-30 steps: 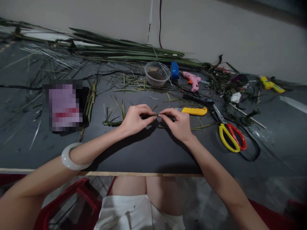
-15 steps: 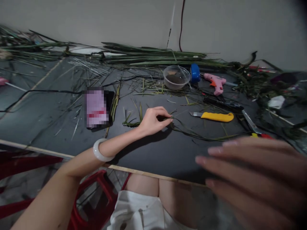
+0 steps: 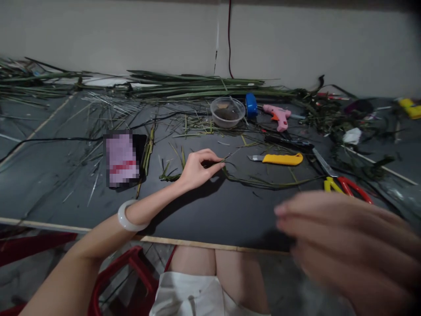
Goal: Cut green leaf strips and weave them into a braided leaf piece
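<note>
Head view: two hands, one with leaf strips; one knife

- The right hand is a blur close to the camera, cut off at the right and bottom edges; whether it holds anything cannot be told.
- It covers the lower part of the scissors' handles.
- The left hand hides the end of the leaf strip pinched in its fingertips; whether this joins the leafy sprig behind the wrist is unclear.
- The phone has its face blocked out by coarse squares.
- What lies in the tub is too dim to name.
- The right edge cuts a yellow tool.
</note>
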Demonstrator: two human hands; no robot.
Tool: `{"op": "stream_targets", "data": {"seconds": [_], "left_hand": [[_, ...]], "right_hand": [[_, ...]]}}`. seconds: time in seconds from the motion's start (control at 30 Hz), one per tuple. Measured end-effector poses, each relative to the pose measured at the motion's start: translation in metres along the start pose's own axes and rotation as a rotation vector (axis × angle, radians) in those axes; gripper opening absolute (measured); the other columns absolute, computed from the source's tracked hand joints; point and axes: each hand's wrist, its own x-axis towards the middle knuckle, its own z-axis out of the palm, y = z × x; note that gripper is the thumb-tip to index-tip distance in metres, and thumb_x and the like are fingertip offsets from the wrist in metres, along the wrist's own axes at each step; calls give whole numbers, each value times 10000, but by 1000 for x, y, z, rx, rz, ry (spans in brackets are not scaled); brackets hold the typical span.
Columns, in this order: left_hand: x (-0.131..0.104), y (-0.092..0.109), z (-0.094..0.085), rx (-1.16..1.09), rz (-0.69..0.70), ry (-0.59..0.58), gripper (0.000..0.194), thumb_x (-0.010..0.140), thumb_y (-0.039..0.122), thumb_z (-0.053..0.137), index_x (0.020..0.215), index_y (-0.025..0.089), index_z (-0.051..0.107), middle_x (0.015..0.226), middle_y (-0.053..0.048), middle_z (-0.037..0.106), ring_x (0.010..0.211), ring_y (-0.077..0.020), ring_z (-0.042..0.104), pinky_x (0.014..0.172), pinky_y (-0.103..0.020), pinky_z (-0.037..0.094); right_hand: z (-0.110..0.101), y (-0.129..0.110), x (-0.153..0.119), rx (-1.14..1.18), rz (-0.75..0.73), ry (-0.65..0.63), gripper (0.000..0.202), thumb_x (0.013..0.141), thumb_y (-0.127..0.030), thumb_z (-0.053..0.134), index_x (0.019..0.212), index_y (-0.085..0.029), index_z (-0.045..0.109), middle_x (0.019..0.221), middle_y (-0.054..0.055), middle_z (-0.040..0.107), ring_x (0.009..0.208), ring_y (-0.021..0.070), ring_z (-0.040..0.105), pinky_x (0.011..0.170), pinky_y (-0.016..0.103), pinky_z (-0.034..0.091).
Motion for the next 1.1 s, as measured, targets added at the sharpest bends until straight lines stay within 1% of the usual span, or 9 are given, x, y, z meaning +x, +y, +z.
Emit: {"op": "stream_targets", "data": {"seconds": [0.1, 0.2, 0.33, 0.47, 0.57, 0.67, 0.77, 0.9, 1.1], "left_hand": [[1, 1, -1, -16, -4, 2, 129, 724, 254, 676, 718, 129, 707, 724, -49, 640, 649, -128, 592, 585, -240, 444], [1, 1, -1, -15, 0, -7, 136, 733, 265, 671, 720, 135, 709, 725, -48, 638, 648, -125, 587, 578, -238, 437], [2, -1, -1, -9, -6, -4, 141, 737, 275, 669, 729, 140, 712, 728, -45, 637, 651, -127, 588, 582, -243, 437], [2, -1, -1, 5, -6, -21, 152, 744, 283, 661, 734, 140, 713, 727, -46, 640, 655, -127, 586, 590, -247, 433], [3, 0, -1, 15, -20, -16, 160, 743, 287, 655, 724, 137, 709, 717, -45, 640, 642, -125, 580, 584, -245, 427], [3, 0, -1, 14, -31, -15, 169, 739, 290, 652, 717, 133, 708, 716, -48, 644, 639, -128, 583, 581, -246, 430], [3, -1, 0, 18, -32, -7, 169, 731, 290, 654, 701, 132, 705, 710, -50, 648, 627, -128, 582, 572, -247, 428], [3, -1, 0, 24, -26, 19, 172, 727, 298, 654, 679, 139, 697, 695, -44, 646, 611, -124, 573, 560, -244, 421], [3, -2, 0, 35, -18, 43, 165, 734, 284, 645, 708, 133, 705, 707, -49, 646, 617, -126, 571, 556, -245, 421]], "right_hand": [[32, 40, 7, -42, -51, 45, 230, 821, -73, 464, 752, -230, 617, 697, 12, 668, 723, 152, 635, 677, 282, 525], [66, 77, -4, -53, 198, -62, 134, 812, -138, 532, 890, -172, 636, 845, 68, 694, 797, 190, 639, 728, 329, 524], [87, 96, -19, 65, 366, -188, 107, 827, -219, 587, 870, -163, 667, 819, 55, 711, 753, 178, 655, 711, 299, 517], [84, 98, -22, 3, 344, -193, 188, 876, -184, 508, 989, -158, 656, 916, 66, 705, 822, 171, 655, 741, 272, 494], [77, 99, -21, -218, 166, -291, 265, 911, -186, 433, 1082, -155, 633, 832, 64, 673, 733, 156, 628, 632, 249, 447], [68, 103, -17, -427, -17, -328, 257, 919, -248, 442, 1049, -185, 655, 701, 31, 618, 597, 126, 561, 522, 242, 364], [59, 110, -14, -528, -150, -330, 239, 915, -207, 443, 1003, -198, 666, 731, 34, 639, 650, 129, 559, 550, 248, 379], [50, 118, -14, -514, -179, -272, 263, 897, -137, 447, 1046, -219, 648, 938, 60, 686, 872, 167, 589, 723, 297, 463], [48, 118, -29, -360, -208, -139, 219, 872, -174, 525, 1018, -268, 659, 895, 30, 702, 852, 152, 618, 724, 283, 503]]}}
